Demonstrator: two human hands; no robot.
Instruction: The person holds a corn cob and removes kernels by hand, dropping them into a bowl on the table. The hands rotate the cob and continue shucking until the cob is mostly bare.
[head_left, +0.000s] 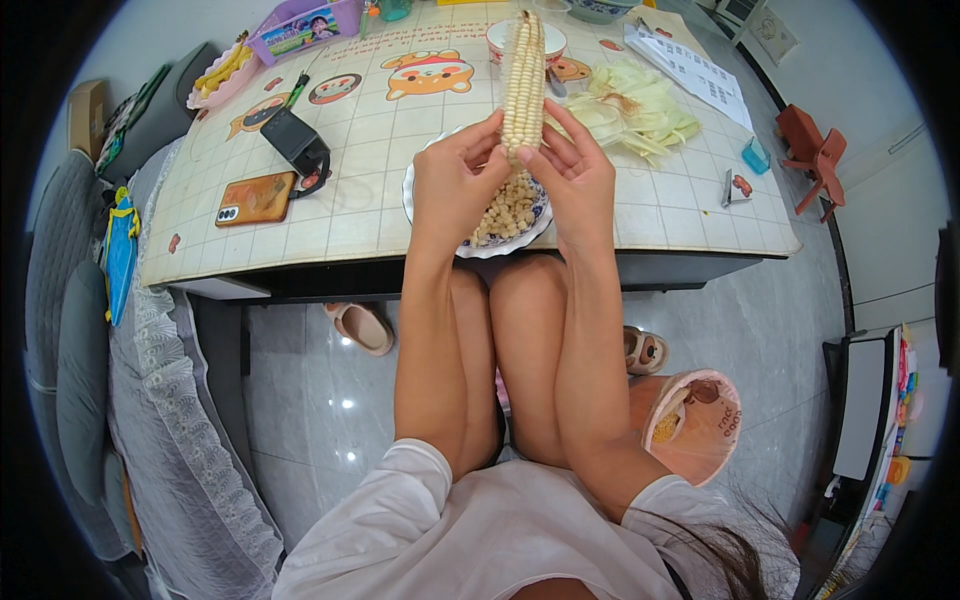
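A pale ear of corn (523, 90) stands upright between my two hands, over the table's near part. My left hand (466, 176) grips its lower end from the left, with thumb and fingers on the kernels. From the right, my right hand (574, 169) holds the same lower end, thumb near the base. Beneath the hands lies a white scalloped plate (501, 250) with a blue pattern, partly hidden by the left hand. Loose corn kernels (510, 210) are heaped on it. Behind the ear is a red-and-white bowl (555, 41), with a spoon handle (556, 84) beside it.
Corn husks (637, 112) and printed sheets (690, 71) lie at right. A phone (255, 199), a black device (295, 141), a pink dish (225, 79) of bananas and a purple basket (304, 34) are at left. A pink bin (697, 442) stands on the floor.
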